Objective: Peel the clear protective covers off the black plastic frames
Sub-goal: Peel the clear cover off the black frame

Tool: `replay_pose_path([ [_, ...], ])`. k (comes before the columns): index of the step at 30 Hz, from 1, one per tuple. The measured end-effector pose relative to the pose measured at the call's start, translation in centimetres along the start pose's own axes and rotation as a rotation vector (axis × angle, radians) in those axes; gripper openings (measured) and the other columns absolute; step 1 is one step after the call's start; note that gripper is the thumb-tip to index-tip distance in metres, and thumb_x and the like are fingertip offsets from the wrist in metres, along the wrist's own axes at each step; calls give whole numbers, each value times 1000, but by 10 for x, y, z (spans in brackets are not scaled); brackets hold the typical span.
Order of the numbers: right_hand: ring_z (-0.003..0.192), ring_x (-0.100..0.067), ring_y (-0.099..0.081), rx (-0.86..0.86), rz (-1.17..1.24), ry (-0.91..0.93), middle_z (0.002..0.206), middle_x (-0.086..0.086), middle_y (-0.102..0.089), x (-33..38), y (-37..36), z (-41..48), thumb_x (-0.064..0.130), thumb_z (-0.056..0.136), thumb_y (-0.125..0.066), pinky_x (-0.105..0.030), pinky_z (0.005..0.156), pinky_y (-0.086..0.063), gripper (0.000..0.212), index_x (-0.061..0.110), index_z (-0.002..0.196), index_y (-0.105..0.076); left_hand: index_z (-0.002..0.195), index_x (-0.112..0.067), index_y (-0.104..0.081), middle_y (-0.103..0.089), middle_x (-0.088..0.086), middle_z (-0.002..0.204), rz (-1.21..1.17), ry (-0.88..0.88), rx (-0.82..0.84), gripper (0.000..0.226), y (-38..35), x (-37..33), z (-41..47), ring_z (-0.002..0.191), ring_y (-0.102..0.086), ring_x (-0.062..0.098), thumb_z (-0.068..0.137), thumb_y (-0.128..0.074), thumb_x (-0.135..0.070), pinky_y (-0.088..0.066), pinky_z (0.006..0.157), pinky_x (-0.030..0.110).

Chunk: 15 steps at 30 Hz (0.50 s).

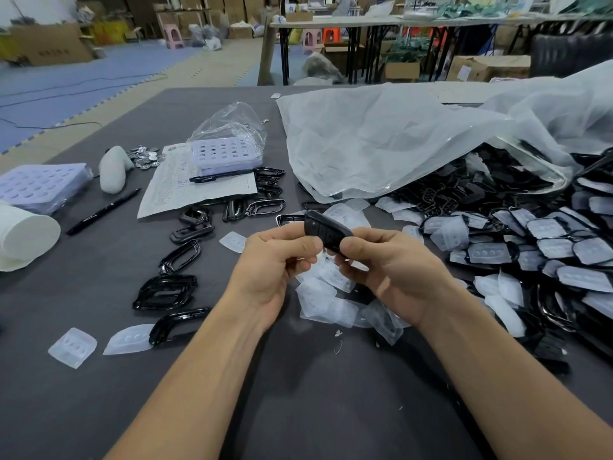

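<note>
Both hands, left hand [275, 260] and right hand [391, 270], have their fingers [356, 244] clamped on one black frame [326, 229] above the desk [298, 393].

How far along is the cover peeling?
Done: several bare frames lie at left, with peeled covers heaped mid-table. In hand: the left hand and right hand grip one frame. Left: a big pile of covered frames at right, spilling from the bag.
</note>
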State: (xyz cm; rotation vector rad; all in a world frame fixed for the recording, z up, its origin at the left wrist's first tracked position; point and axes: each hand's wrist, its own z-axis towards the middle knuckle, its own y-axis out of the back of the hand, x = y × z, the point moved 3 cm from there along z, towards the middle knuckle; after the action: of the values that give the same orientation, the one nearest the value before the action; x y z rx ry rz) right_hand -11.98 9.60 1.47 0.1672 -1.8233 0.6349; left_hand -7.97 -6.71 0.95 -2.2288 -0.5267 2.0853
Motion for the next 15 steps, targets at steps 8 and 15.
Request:
replay_pose_path([
  [8,59,-3,-59,-669,-776,404,62,12,-70,36,53,-4,19,88,-73,-18,58,-46,17,31,77,-80,90,-39,-81,-75,-26,82,625,-346,-296,28,-4,-1,-9,78,-71,-7,81,-76,-13,-53,72,9],
  [15,112,-29,-55,-1236,-1279,500,87,-3,-75,60,124,-30,18,90,-74,-45,104,-31,12,23,98,-82,93,-41,-81,-73,-32,83,757,-317,-285,27,-9,0,-16,80,-70,-8,81,-74,-18,-56,80,18],
])
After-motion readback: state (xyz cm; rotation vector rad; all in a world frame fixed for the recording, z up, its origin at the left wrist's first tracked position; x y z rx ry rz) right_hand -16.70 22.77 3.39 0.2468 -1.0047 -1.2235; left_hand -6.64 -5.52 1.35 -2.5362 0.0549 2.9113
